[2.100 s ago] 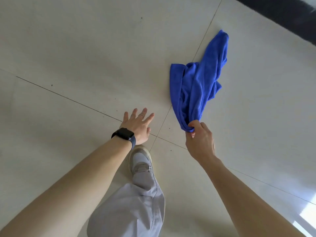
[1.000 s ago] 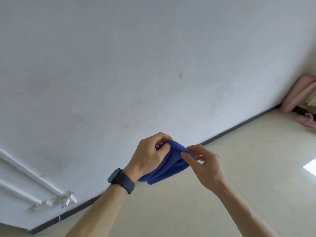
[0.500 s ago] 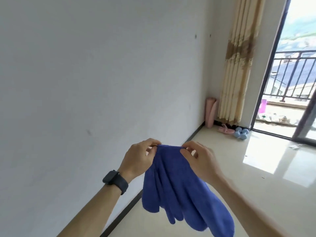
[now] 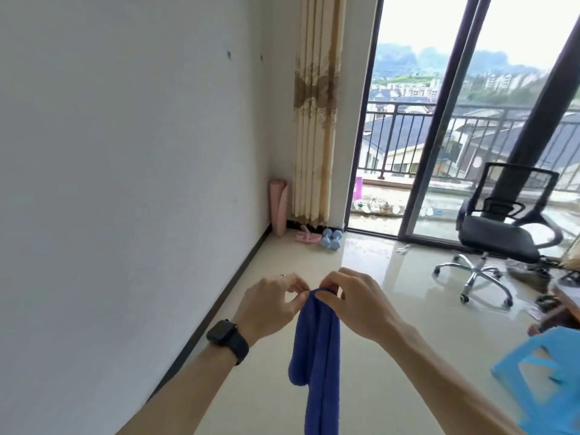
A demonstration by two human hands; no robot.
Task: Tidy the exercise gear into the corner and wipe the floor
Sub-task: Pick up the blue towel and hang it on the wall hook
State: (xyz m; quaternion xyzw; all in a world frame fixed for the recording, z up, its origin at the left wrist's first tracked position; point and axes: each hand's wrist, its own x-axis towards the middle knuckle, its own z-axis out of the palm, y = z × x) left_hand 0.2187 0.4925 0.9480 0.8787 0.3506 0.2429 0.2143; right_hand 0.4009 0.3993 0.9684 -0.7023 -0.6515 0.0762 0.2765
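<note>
Since half a second ago the left hand (image 4: 270, 306) and right hand (image 4: 357, 304) have drawn together at lower centre, so the blue cloth (image 4: 317, 356) now hangs as a narrow folded strip down to the bottom edge. Each hand pinches its top fold between thumb and forefinger, the other fingers loosely curled. At mid-frame, in the room's corner, a rolled pink mat (image 4: 277, 205) stands upright, with light-blue dumbbells (image 4: 329, 238) on the floor nearby.

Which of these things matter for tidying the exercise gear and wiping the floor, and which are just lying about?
Job: blue cloth, pinched by left hand and right hand; pink rolled mat and blue dumbbells in the corner; floor.
Lying about: office chair; blue stool; curtain.
</note>
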